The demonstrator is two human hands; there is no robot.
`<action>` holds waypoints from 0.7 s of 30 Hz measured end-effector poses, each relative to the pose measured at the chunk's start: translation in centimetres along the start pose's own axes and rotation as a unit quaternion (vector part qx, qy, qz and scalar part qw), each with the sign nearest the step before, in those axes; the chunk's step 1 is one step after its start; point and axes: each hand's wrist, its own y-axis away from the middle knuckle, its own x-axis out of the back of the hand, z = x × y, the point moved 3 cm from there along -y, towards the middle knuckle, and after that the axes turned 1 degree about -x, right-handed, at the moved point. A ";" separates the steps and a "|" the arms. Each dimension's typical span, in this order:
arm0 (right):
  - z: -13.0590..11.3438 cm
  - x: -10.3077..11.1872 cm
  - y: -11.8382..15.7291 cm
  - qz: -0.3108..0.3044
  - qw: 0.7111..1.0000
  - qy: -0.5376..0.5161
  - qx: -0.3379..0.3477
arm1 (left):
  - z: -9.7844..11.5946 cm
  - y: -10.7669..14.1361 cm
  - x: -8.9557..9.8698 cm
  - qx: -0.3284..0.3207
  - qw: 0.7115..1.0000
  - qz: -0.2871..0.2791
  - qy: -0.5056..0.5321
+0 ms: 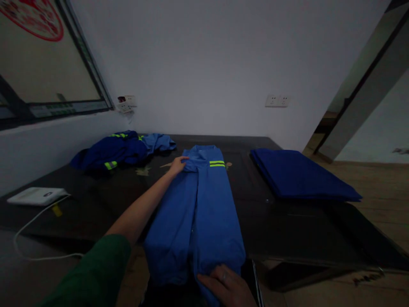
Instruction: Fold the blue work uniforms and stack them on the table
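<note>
Two hands apart, we pinch the blue jacket (217, 204): left hand (177, 165) near collar, right hand (230, 286) at hem, past front edge of the table (265, 226). We seem to straighten it; any move needs even tension.

Dim room, daylight weak. Pale plain wall (204, 64) behind dark glossy worktop (252, 230); double socket plate (277, 101) on wall right of centre, more outlets (126, 103) near left corner. Dark-framed window (54, 55) upper left, red round decoration (38, 19) on pane. Right: opening past wall edge, tan plank-like floor (383, 183), white wall beyond (383, 132).
</note>
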 end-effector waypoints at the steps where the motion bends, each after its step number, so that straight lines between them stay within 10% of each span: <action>1: 0.1 -0.3 -0.1 -0.007 1.000 -0.008 0.003 | -0.8 0.7 0.2 0.008 1.000 -0.008 -0.013; 11: -2.1 1.0 -1.9 0.096 0.991 -0.074 -0.056 | 0.9 -0.8 -0.8 -0.008 0.995 -0.072 -0.072; 15: -2.4 -2.6 -2.5 -0.116 0.991 -0.030 -0.061 | 0.2 -0.1 -0.3 -0.026 0.987 -0.076 -0.138; 21: -1.8 -3.2 -3.2 -0.408 0.893 -0.088 -0.169 | -1.3 3.1 0.3 -0.063 0.949 -0.022 -0.309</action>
